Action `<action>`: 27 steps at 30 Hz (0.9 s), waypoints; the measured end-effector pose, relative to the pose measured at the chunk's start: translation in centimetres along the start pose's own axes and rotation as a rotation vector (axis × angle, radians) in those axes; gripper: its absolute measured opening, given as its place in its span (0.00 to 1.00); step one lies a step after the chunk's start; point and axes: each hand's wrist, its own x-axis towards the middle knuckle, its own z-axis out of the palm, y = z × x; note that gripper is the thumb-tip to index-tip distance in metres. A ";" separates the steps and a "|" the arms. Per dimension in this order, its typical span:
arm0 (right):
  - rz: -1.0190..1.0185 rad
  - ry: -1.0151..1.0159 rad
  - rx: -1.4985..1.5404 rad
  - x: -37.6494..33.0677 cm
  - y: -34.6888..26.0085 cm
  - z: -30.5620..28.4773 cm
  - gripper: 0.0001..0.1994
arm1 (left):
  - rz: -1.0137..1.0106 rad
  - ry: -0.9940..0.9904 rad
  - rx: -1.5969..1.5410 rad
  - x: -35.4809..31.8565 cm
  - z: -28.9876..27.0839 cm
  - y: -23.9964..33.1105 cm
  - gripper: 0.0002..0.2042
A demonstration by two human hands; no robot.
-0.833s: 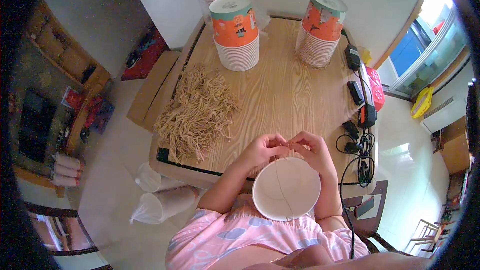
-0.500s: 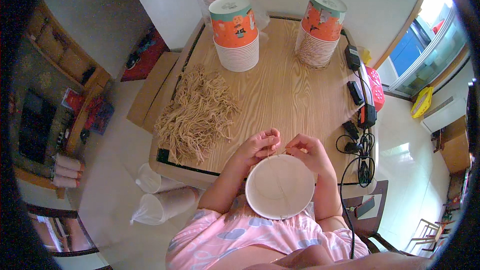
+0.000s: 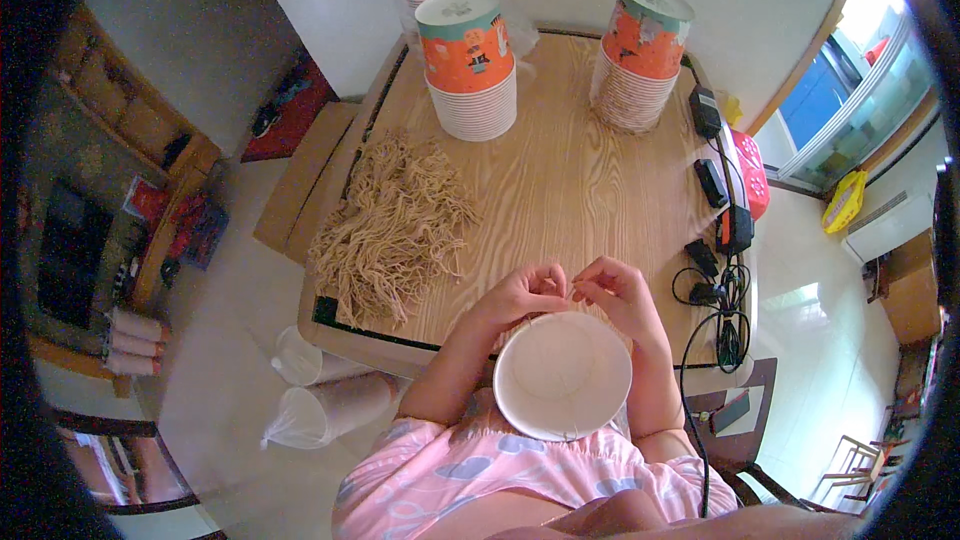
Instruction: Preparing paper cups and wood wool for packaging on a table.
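Note:
A white paper bucket (image 3: pixel 562 376) rests at my lap, its round mouth facing up. Thin pale twine shows faintly inside it and at its near rim. Just beyond the far rim, my left hand (image 3: pixel 532 292) is closed in a pinch on twine. Close to its right, my right hand (image 3: pixel 612 292) pinches too, fingertips almost meeting the left ones; the fine strand between them is hard to see. On the table's left side lies a loose heap of tan twine strands (image 3: pixel 395 230).
Upside-down stacks of orange-and-green paper buckets stand at the table's back left (image 3: pixel 467 65) and back right (image 3: pixel 641 55). Black adapters and coiled cables (image 3: pixel 732 310) line the right edge. Bagged bucket stacks (image 3: pixel 330 415) lie on the floor at left; a cardboard piece (image 3: pixel 305 180) leans beside the table.
My hands have come closer together beyond the rim, the right fingers moving up and left. The strand that lay across the bucket's mouth is now less visible.

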 end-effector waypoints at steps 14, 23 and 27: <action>0.072 0.011 -0.004 -0.3 -0.1 0.3 0.03 | 0.062 0.089 -0.177 -1.1 -1.7 -2.2 0.06; 0.126 -0.063 0.013 -0.1 -0.3 0.5 0.02 | -0.043 0.033 0.247 -1.1 -3.1 -1.6 0.04; 0.132 -0.064 -0.002 0.0 0.1 0.2 0.02 | 0.013 0.042 0.214 -0.2 -1.5 -1.4 0.05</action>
